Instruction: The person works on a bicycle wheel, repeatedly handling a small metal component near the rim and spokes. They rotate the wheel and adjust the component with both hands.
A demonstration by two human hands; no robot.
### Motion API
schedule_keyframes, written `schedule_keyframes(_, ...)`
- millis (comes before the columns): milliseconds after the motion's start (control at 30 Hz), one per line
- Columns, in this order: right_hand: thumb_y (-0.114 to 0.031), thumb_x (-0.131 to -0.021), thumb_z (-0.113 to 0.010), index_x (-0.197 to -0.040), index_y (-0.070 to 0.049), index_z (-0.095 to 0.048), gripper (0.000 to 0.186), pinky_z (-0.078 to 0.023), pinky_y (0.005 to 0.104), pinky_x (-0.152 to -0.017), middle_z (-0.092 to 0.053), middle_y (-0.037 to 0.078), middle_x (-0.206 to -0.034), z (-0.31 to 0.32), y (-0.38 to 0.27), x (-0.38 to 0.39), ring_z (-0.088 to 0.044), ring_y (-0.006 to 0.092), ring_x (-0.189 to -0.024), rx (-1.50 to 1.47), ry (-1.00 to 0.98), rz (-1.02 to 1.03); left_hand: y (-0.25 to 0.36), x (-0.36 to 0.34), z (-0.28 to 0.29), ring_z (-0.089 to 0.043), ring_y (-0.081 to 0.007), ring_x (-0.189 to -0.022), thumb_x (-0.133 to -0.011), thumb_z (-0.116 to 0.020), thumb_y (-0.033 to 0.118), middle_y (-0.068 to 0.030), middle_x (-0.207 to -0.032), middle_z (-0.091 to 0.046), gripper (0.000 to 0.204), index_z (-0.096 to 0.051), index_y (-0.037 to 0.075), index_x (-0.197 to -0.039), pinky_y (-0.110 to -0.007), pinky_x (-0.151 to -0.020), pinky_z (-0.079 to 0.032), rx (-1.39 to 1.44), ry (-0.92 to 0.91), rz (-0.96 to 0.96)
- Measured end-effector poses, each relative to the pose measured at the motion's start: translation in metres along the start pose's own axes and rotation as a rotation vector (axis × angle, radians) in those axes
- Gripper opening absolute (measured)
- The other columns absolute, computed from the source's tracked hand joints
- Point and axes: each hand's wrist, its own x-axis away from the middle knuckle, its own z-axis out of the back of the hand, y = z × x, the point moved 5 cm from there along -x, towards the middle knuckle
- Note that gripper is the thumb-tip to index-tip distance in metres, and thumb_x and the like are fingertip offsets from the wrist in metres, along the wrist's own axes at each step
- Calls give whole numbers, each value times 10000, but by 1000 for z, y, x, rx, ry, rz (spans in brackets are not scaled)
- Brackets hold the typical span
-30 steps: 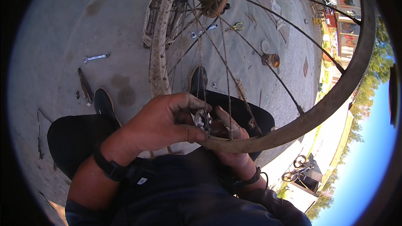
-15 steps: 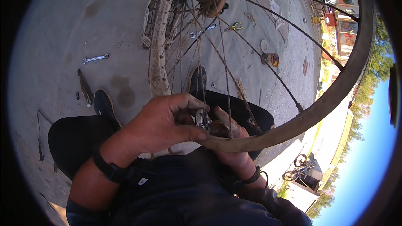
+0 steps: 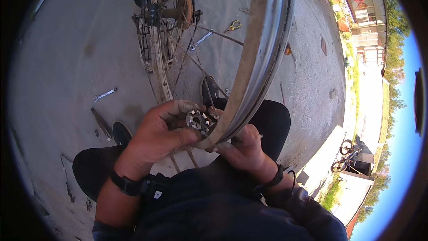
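Observation:
A spoked bicycle wheel stands in front of me, its dull rim point(image 3: 253, 62) curving down to my hands. My left hand point(image 3: 162, 127) pinches a round, notched metal spoke wrench point(image 3: 198, 120) between thumb and fingers. That wrench sits at the inner side of the rim, beside the lower end of a spoke. On the rim's other side, my right hand point(image 3: 243, 148) is closed around its lowest part; some of its fingertips are hidden behind the rim. The rusty hub point(image 3: 171, 13) is farther off, above the hands.
On the concrete lie a combination wrench point(image 3: 105, 94) at left, another wrench point(image 3: 200, 40), yellow-handled pliers point(image 3: 233, 26) and a dark flat tool point(image 3: 101, 122). A round tin point(image 3: 288, 49) stands partly behind the rim. Another bicycle point(image 3: 343, 156) is at far right.
The wheel's rim has turned and swung left, now showing its outer channel. Both hands moved slightly with it, and the spoke wrench now faces me more fully.

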Motion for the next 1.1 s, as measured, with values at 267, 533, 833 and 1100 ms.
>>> schedule_keyframes(267, -138, -837, -840, -1471, -30, -528, 715, -588, 337, -816, -753, 139, -1037, 9, -16, -6, -760, 248, -932, -70, 121, 96, 4, 0, -8, -506, -57, -609, -884, -840, 220, -61, -972, -696, 515, -608, -21, -1275, -194, -527, -396, 24, 96, -79)
schedule_keyframes(533, -104, -855, -832, -1396, -27, -566, 608, -607, 324, -772, -669, 144, -1363, 9, -23, -4, -753, 209, -903, -102, 194, 191, 11, 3, -16, -517, -70, -562, -907, -819, 285, -58, -930, -694, 494, -622, -19, -1242, -191, -496, -391, -2, 98, -136)
schedule_keyframes(833, -57, -868, -818, -1397, 18, -557, 595, -591, 300, -784, -733, 122, -1055, 8, -29, -8, -749, 175, -907, -183, 207, 145, 10, 4, -18, -515, -67, -525, -921, -800, 283, -100, -990, -729, 493, -622, -24, -1263, -184, -470, -399, 70, 78, -169)
schedule_keyframes(1100, -85, -880, -810, -1410, -36, -552, 591, -613, 305, -784, -643, 127, -1410, 5, -24, -8, -730, 168, -918, -272, 184, 111, 10, 5, -20, -523, -66, -518, -927, -784, 249, -122, -1021, -737, 502, -609, -27, -1308, -177, -462, -404, 121, 69, -161)
